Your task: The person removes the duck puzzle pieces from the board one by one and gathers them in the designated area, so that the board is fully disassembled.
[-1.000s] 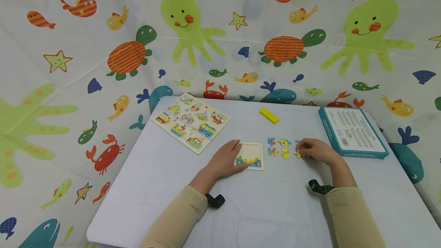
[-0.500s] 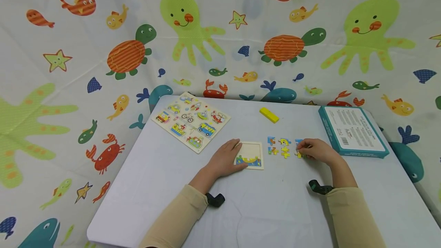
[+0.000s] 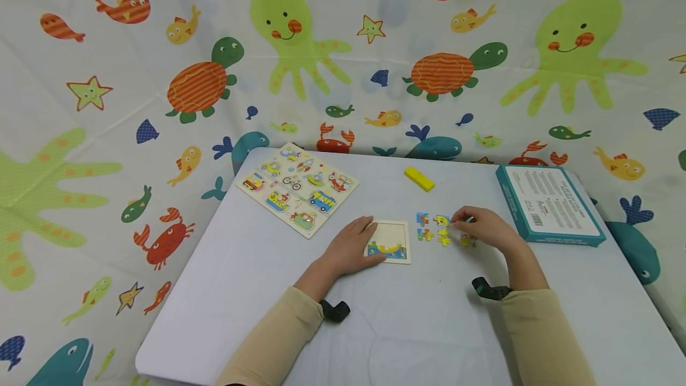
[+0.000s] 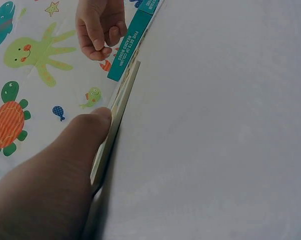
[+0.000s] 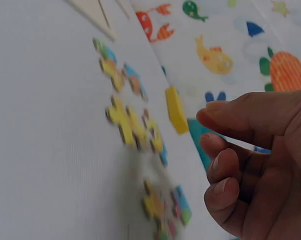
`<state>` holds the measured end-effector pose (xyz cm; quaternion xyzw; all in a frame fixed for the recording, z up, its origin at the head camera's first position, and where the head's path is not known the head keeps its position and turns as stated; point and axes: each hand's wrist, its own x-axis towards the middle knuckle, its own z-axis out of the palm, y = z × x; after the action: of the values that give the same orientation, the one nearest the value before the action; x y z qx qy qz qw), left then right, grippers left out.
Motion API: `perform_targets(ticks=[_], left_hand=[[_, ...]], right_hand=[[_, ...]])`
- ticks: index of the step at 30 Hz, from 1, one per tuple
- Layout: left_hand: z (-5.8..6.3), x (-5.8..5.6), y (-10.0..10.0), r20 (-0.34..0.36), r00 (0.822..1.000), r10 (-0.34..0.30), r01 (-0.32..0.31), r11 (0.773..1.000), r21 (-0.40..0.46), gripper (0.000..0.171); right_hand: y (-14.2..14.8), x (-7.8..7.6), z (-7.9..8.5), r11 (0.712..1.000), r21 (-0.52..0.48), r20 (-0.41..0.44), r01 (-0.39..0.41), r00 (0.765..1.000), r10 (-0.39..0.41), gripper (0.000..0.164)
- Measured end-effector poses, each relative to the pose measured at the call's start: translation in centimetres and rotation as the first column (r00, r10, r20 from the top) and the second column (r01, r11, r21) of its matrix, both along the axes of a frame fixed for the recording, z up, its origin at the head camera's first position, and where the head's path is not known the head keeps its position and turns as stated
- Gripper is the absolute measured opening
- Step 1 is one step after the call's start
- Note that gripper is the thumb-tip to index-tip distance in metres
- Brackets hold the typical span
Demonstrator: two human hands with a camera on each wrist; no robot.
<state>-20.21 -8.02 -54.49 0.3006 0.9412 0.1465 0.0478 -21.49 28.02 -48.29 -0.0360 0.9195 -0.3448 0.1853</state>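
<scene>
My left hand (image 3: pixel 349 249) rests along the left side of a small wooden puzzle board (image 3: pixel 390 233), fingers near its upper corner and thumb over its lower edge. Yellow and blue pieces fill the board's lower part. In the left wrist view the left thumb (image 4: pixel 85 135) lies on the board's edge. Just right of several loose jigsaw pieces (image 3: pixel 443 238), my right hand (image 3: pixel 488 228) hovers with loosely curled fingers. The right wrist view shows a gap between thumb and fingers of the right hand (image 5: pixel 255 165), nothing visible in it. Some right-hand pieces (image 3: pixel 468 241) are partly hidden beneath it.
A larger picture puzzle board (image 3: pixel 297 189) lies at the back left. Near the table's far edge is a yellow block (image 3: pixel 419 179). The teal box (image 3: pixel 552 207) stands at the right. A cloth with sea animals (image 3: pixel 375 46) hangs behind the white table (image 3: pixel 418 326).
My right hand has shifted a little left and up, from the right-hand loose pieces toward the middle ones. The left hand stays on the board.
</scene>
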Motion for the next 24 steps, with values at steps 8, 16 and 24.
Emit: perform_targets(ticks=[8, 16, 24], left_hand=[[0.1, 0.0, -0.2, 0.013, 1.000, -0.019, 0.018, 1.000, 0.010, 0.091], [0.1, -0.2, -0.2, 0.037, 0.999, -0.010, 0.010, 1.000, 0.013, 0.094], [0.1, -0.3, -0.2, 0.035, 0.999, -0.002, 0.002, 1.000, 0.002, 0.098]], right_hand=[[-4.8, 0.0, 1.5, 0.997, -0.044, -0.021, -0.068, 0.998, 0.067, 0.026], [-9.1, 0.0, 1.4, 0.982, -0.099, -0.020, -0.159, 0.987, 0.158, 0.025], [-13.0, 0.2, 0.5, 0.960, -0.112, -0.032, -0.256, 0.967, 0.254, 0.021]])
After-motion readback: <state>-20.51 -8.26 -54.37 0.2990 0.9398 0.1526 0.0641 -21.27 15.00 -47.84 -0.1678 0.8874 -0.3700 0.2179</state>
